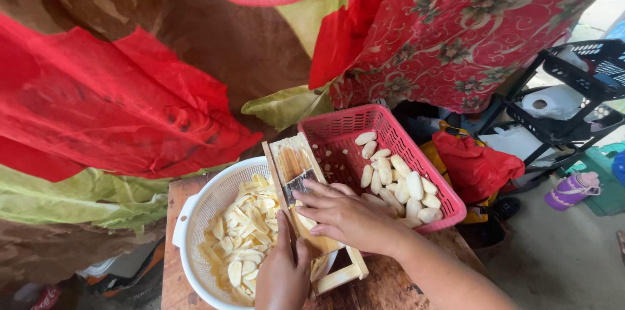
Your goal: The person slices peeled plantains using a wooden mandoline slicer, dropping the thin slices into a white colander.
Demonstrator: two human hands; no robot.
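Note:
A wooden slicer board [299, 167] with a metal blade lies tilted across a white colander [195, 209] full of pale yellow slices [247, 232]. My left hand [281, 274] grips the board's lower left edge. My right hand [345, 215] presses down on the board just below the blade; a pale piece shows under its fingers. To the right stands a pink plastic basket [338, 129] holding several peeled, whole pale pieces [397, 186]. Colander and basket rest on a wooden table [172, 284].
Red, brown and green patterned cloth [130, 88] hangs behind and left of the table. A red bag [475, 163] sits right of the basket, a black plastic rack [573, 95] stands at the far right, and a purple bottle [573, 189] lies on the floor.

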